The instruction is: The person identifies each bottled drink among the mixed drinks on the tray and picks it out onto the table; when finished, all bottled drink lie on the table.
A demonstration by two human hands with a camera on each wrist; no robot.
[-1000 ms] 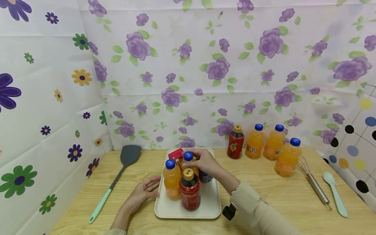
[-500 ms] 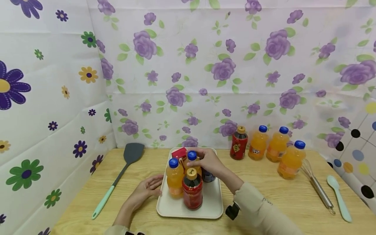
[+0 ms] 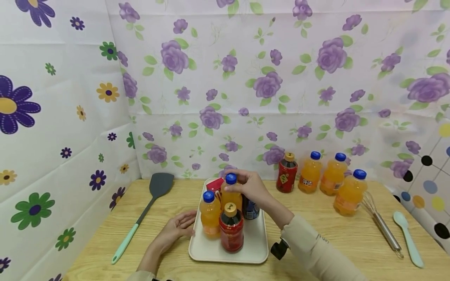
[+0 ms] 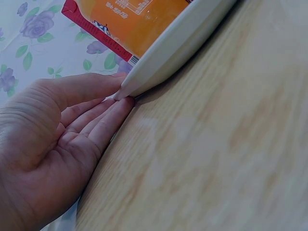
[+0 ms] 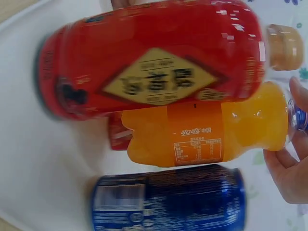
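My right hand [image 3: 254, 191] grips an orange drink bottle [image 3: 232, 199] round its neck, just under the blue cap, above the white tray [image 3: 247, 254]. The right wrist view shows its base higher than that of the red bottle [image 5: 154, 62]. On the tray stand another orange drink bottle [image 3: 210, 218], the red bottle of dark drink with a yellow cap, and a dark blue can [image 5: 168, 199]. A small red carton [image 3: 213, 184] at the back is partly hidden. My left hand [image 4: 62, 130] pinches the tray's left rim, thumb above and fingers beneath.
A grey spatula [image 3: 154, 195] with a mint handle lies left of the tray. Back right stand a red bottle [image 3: 286, 175] and three orange bottles [image 3: 310, 173]. A whisk [image 3: 383, 226] and a mint spoon [image 3: 408, 238] lie at the right. Floral cloth [image 3: 225, 89] closes off the back.
My right hand has raised the orange drink bottle slightly, so more of its body shows above the red bottle. My left hand stays at the tray's rim. The head view has shifted a little.
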